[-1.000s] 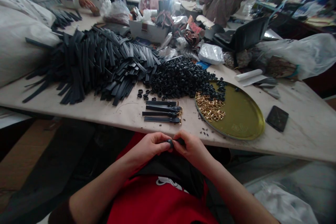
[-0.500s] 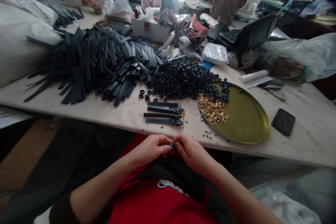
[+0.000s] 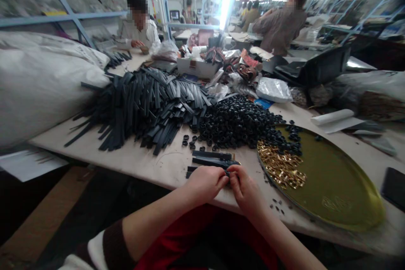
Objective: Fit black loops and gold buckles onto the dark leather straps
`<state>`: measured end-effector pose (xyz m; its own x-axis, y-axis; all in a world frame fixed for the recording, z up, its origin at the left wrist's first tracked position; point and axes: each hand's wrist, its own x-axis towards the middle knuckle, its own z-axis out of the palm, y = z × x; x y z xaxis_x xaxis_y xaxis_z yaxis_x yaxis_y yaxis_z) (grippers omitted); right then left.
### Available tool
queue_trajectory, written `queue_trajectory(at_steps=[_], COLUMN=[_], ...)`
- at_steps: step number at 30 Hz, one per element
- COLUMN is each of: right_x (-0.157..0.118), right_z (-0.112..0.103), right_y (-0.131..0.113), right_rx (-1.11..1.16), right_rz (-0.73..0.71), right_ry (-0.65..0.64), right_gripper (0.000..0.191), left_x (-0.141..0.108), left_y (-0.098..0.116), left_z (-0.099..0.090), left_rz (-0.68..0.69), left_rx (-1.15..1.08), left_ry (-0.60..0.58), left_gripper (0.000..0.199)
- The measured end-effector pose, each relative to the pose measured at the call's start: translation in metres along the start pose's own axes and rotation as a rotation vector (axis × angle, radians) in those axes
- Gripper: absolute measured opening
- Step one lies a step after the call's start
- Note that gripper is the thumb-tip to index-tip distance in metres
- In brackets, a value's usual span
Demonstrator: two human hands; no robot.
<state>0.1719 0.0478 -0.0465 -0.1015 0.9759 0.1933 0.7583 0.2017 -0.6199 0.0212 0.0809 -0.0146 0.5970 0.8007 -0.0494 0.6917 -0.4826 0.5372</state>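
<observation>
My left hand (image 3: 209, 182) and my right hand (image 3: 243, 183) meet at the table's front edge. Pinched between their fingertips is a small black piece (image 3: 227, 173), mostly hidden, so its full shape does not show. Just beyond my fingers lie several short black straps (image 3: 211, 155) side by side, partly covered by my left hand. Farther back is a heap of small black loops (image 3: 240, 122). To the right, gold buckles (image 3: 281, 168) lie in a round olive-gold tray (image 3: 341, 185).
A large pile of long black strips (image 3: 148, 105) covers the left of the table. White sacks (image 3: 47, 88) bulge beside it. A dark phone-like slab (image 3: 394, 187) lies at the right edge. Behind are a white box (image 3: 198, 68), a silver packet (image 3: 274, 89) and people working.
My view has tilted up and shifted left. Both hands, still pinched together on the small black piece, have moved forward from over my lap to the table edge, near the short straps.
</observation>
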Motion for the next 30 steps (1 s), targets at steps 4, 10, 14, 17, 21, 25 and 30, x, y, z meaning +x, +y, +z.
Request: queue_trajectory(at_steps=[4,10,14,17,21,25,30], right_x=[0.036,0.041,0.039,0.039,0.033,0.022,0.011], right_z=[0.008,0.031,0.031,0.027,0.016,0.002,-0.008], right_y=[0.022,0.044,0.043,0.041,0.034,0.014,-0.015], right_rx=[-0.212,-0.240,-0.253,-0.228,-0.141,0.005,0.380], right_rz=[-0.081,-0.136,-0.126,-0.123,-0.141,-0.167,0.017], right_ry=[0.007,0.055,0.059,0.057,0.138,0.206,0.066], right_gripper=[0.028,0.035,0.036,0.037,0.037,0.031,0.031], left_x=[0.023,0.052,0.087,0.099,0.081,0.038,-0.032], left_y=[-0.024,-0.096,-0.141,-0.154,-0.156,-0.139,-0.069], left_z=[-0.011,-0.065,-0.094,-0.097,-0.092,-0.082,-0.047], left_rz=[0.030,-0.378,-0.591,-0.658,-0.699,-0.697,-0.583], left_rx=[0.154,0.265,0.236,0.158,0.000,-0.256,-0.604], left_ry=[0.172,0.405,0.510,0.548,0.569,0.506,0.437], left_gripper=[0.031,0.022,0.026,0.023,0.014,0.013,0.026])
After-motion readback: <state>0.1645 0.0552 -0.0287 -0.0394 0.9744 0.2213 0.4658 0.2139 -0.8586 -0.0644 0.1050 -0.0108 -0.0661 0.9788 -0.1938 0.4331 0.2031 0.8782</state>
